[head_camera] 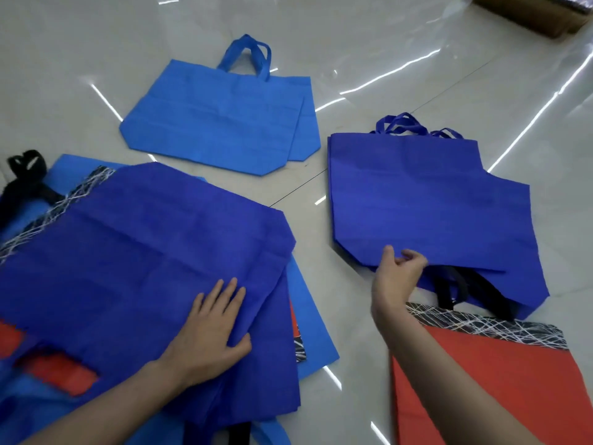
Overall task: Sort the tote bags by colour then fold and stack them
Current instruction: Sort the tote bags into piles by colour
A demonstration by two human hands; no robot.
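Glossy pale floor tiles [353, 43] lie under everything. My right hand [398, 274] pinches the near edge of a dark blue fabric tote bag [417, 203] on its stack. My left hand [211, 326] presses flat, fingers straight, on another dark blue tote [144, 252] topping the mixed pile. I see light blue fabric totes [218, 117] beyond.

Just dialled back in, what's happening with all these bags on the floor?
A person is sorting tote bags on the floor. The left hand lies flat on a dark blue bag atop the unsorted pile. The right hand pinches the near edge of the top bag on the dark blue stack. Light blue bags lie farther back, and a red bag lies by the right arm.
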